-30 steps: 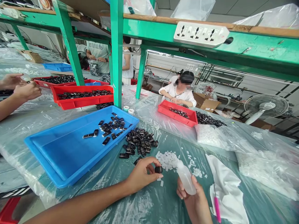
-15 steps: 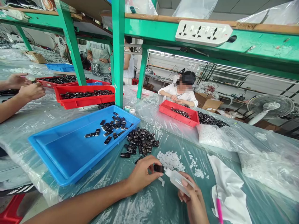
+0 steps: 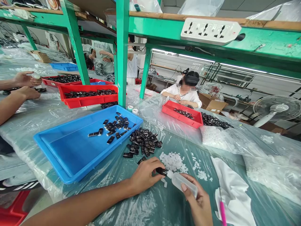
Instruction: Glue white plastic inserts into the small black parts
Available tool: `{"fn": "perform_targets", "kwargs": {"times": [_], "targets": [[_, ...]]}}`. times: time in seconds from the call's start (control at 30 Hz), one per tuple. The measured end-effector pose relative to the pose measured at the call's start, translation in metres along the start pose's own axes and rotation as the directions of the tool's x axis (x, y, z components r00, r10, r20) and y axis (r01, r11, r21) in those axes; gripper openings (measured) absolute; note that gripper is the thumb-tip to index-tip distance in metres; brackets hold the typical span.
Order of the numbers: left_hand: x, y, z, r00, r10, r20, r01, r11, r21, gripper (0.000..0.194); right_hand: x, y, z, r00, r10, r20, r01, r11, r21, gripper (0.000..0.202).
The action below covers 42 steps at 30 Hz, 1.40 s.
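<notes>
The right hand (image 3: pixel 199 199) has tipped the bottle (image 3: pixel 178 180) leftward, so its nozzle (image 3: pixel 169 174), earlier apart from the black piece (image 3: pixel 161 171), now meets that piece's end.

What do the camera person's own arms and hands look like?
Both hands are bare: the left hand and right hand show no gloves or rings that I can see. The left forearm has no sleeve, watch or bracelet showing. Little of the right arm is in view.

Glossy clear plastic sheeting (image 3: pixel 131 201); translucent, smooth plastic bottle (image 3: pixel 184 183).
</notes>
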<state>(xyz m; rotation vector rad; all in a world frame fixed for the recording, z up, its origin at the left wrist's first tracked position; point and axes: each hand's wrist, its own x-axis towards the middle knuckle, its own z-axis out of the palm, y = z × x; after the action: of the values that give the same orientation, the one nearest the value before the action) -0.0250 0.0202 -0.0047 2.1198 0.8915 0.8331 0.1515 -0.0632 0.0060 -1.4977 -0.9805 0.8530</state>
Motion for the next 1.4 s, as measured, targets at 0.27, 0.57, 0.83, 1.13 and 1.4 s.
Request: {"fn": "perform_targets", "kwargs": {"times": [0.27, 0.57, 0.83, 1.13, 1.4], "targets": [[0.0, 0.002, 0.0, 1.0, -0.008, 0.028, 0.008, 1.0, -0.017, 0.019, -0.002, 0.0, -0.002, 0.998, -0.06, -0.036, 0.056, 0.992, -0.113, 0.042], [0.0, 0.001, 0.002, 1.0, -0.012, 0.007, 0.012, 0.999, -0.038, 0.016, -0.003, -0.004, -0.003, 0.998, -0.025, -0.054, 0.02, 0.995, -0.1, 0.047], [0.001, 0.002, 0.002, 1.0, -0.025, -0.011, 0.024, 0.996, -0.086, 0.016, -0.005, -0.004, -0.002, 0.994, -0.082, -0.071, 0.07, 0.985, -0.157, 0.043], [0.003, 0.001, 0.003, 0.993, -0.111, -0.028, 0.096, 0.942, -0.321, 0.022, 0.007, 0.009, -0.012, 0.992, 0.081, -0.092, -0.07, 0.991, 0.116, 0.061], [0.004, 0.002, 0.003, 0.989, -0.149, 0.007, 0.14, 0.912, -0.385, 0.026, 0.028, 0.016, -0.027, 0.994, -0.102, -0.043, 0.09, 0.973, -0.214, 0.042]]}}
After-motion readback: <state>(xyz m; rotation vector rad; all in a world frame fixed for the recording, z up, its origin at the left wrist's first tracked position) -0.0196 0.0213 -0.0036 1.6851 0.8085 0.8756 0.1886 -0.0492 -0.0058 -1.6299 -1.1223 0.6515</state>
